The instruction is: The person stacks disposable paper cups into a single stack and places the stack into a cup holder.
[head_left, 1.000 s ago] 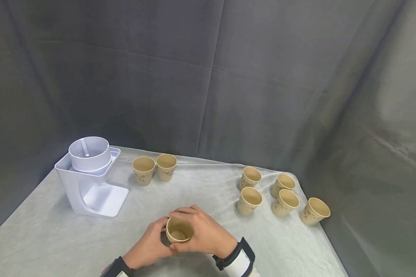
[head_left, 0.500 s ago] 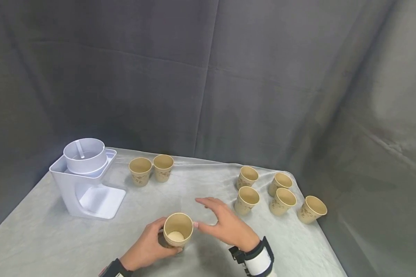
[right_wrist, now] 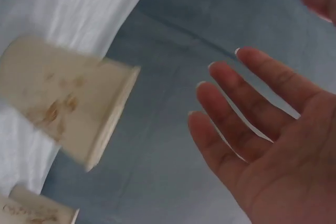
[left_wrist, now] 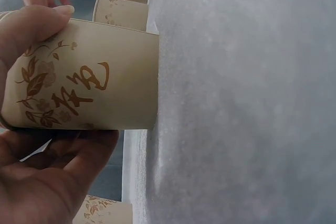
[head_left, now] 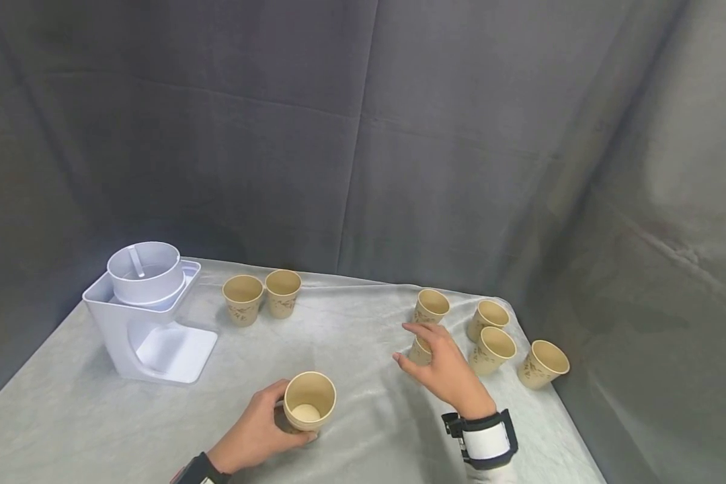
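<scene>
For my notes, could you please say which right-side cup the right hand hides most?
In the head view, the front-left cup of five: the right hand covers much of its rim; other rims show whole.

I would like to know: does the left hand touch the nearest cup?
Touching: the left wrist view shows the left hand holding the cup, its thumb against one side and fingers against the other.

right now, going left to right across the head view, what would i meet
White stand, left back cup, right back cup, held cup in the grip of the left hand, right hand, rightmost cup. Four more cups overlap the right hand or each other, so left out.
</scene>
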